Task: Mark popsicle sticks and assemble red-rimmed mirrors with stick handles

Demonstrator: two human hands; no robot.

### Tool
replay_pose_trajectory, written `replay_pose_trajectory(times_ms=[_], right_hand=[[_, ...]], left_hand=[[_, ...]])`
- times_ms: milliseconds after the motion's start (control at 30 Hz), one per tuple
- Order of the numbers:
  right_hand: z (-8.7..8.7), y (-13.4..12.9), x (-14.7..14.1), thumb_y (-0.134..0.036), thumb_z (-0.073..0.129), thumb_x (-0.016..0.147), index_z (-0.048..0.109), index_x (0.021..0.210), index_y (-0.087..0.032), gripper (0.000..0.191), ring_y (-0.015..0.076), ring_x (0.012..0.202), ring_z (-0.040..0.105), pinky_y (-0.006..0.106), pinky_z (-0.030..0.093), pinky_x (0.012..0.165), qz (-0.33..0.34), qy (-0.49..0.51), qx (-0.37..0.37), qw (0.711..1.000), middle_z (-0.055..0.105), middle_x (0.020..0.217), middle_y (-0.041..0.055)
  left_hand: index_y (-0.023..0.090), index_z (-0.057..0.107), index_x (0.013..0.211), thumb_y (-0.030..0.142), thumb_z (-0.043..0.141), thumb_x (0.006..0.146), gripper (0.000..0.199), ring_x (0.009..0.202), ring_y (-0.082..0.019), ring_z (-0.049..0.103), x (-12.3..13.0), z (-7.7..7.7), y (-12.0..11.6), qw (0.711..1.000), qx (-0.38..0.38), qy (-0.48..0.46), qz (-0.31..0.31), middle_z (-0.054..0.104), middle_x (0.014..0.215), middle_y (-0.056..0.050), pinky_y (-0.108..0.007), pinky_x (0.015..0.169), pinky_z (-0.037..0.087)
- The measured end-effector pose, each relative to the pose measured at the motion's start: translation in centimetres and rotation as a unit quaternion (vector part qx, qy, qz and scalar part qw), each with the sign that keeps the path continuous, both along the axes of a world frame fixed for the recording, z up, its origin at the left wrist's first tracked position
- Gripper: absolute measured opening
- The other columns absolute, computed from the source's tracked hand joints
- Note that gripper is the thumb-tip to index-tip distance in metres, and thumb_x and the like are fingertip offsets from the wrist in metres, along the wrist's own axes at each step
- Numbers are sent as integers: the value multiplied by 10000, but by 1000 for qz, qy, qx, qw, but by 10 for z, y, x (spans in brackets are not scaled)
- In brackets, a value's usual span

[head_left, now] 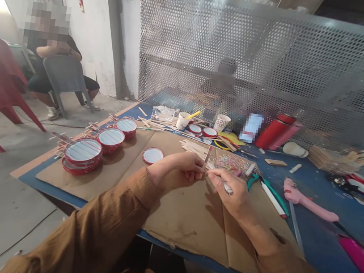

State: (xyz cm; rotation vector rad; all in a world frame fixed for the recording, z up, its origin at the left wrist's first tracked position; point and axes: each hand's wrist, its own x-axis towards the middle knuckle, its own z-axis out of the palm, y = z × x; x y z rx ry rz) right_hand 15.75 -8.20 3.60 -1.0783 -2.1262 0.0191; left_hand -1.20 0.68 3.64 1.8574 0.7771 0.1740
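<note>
My left hand [187,166] is closed around a thin wooden craft stick [207,156], which stands upright with a reddish tip. Beside it, my right hand [233,193] grips a white pen-like tool [228,188]; its working end is hidden near the stick. Both hands are above a brown cardboard sheet [174,214]. A small red-rimmed disc [152,155] with a pale face lies left of them. Beyond the hands are a bundle of craft sticks [195,148] and a pile of small colourful pieces [229,162].
Stacked red round pieces with strings and sticks [83,152] line the left side. To the right lie green-handled pliers [253,181], a pink glue gun [308,203] and a red bottle [272,131]. A perforated metal screen [187,51] backs the table; a person sits at left.
</note>
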Motion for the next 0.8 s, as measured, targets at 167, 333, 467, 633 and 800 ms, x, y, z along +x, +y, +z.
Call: replay_pose_trajectory(times_ms=[167, 333, 467, 633, 800], right_hand=[[-1, 0, 2, -295, 480, 921, 626, 872, -207, 177, 132, 616, 613, 246, 442, 605, 1, 1, -1, 1000, 678, 742, 14], [-2, 0, 3, -296, 494, 914, 628, 868, -204, 169, 118, 590, 605, 227, 436, 591, -2, 12, 2, 1000, 674, 725, 5], [1, 1, 5, -305, 473, 919, 622, 861, -205, 189, 122, 571, 597, 231, 445, 607, -27, 40, 31, 998, 657, 664, 0], [-6, 14, 20, -372, 461, 910, 628, 836, -202, 250, 139, 511, 580, 244, 445, 579, -89, 79, 41, 992, 603, 542, -10], [-17, 33, 35, -450, 473, 875, 650, 831, -203, 306, 139, 447, 560, 241, 437, 533, -126, 96, -4, 987, 587, 485, -20]], left_hand=[[137, 539, 673, 184, 436, 872, 229, 442, -50, 517, 1, 2, -1, 1000, -1, 14, 0, 528, 482, 53, -161, 480, 418], [139, 540, 692, 192, 439, 873, 215, 443, -47, 528, -1, -3, 1, 1000, -3, -7, -5, 547, 526, 56, -163, 477, 419], [134, 567, 731, 222, 447, 878, 209, 469, -45, 539, -5, -8, 4, 999, 6, -47, -5, 558, 554, 44, -156, 502, 422], [130, 543, 779, 293, 414, 910, 246, 515, -90, 600, -8, -10, 5, 996, -39, -75, 14, 570, 551, 10, -187, 528, 445], [154, 461, 827, 292, 534, 859, 160, 518, -94, 615, -10, -10, 1, 986, -74, -142, 49, 633, 702, -9, -208, 530, 462]])
